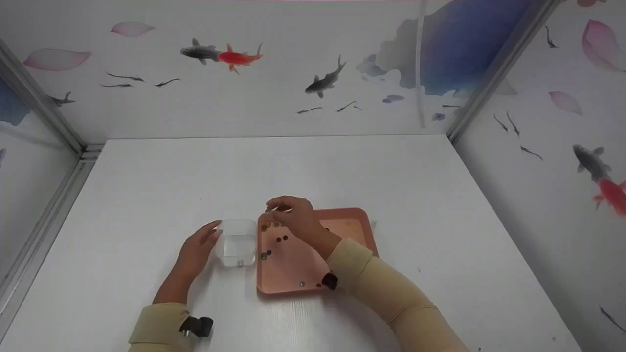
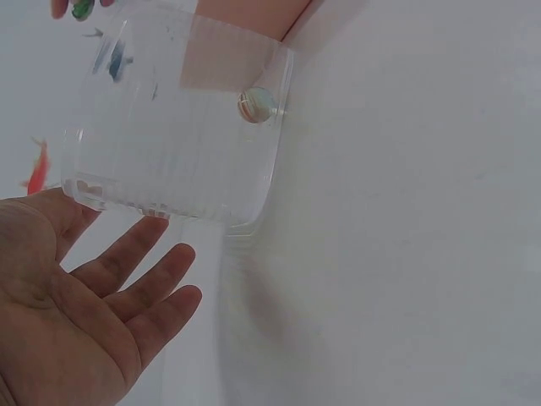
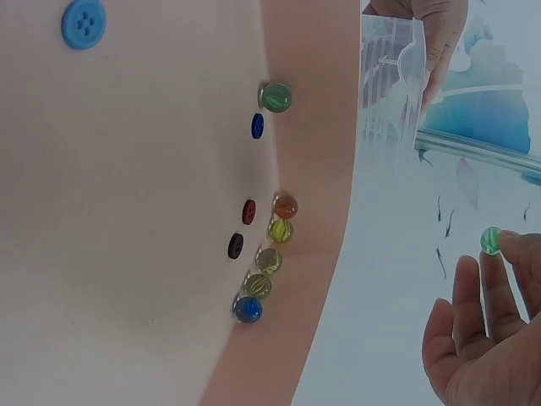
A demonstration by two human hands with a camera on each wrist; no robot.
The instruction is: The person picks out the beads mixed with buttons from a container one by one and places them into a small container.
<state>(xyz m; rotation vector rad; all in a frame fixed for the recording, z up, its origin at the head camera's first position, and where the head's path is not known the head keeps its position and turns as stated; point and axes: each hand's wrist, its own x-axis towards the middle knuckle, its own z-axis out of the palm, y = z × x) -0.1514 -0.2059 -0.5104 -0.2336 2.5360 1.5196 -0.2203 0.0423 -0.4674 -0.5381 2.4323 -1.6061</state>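
Note:
My right hand [image 1: 298, 215] is over the far left corner of a pink tray [image 1: 303, 264], pinching a green marble [image 3: 490, 241] between thumb and fingertip. Left of the tray stands a clear plastic box [image 1: 239, 227]. Against the box's left side rests my left hand [image 1: 195, 249], its fingers loosely extended and touching the rim. Inside the box lies a pale striped marble [image 2: 256, 105]. Along one tray wall sit several marbles, among them a green-streaked marble [image 3: 276, 97], an orange marble [image 3: 286, 205] and a blue marble [image 3: 248, 309].
Loose buttons lie in the tray, including a light blue button [image 3: 83, 24], a dark blue button [image 3: 258, 126], a red button [image 3: 248, 211] and a black button [image 3: 236, 246]. The white table [image 1: 146, 195] is bounded by printed panels at the back and sides.

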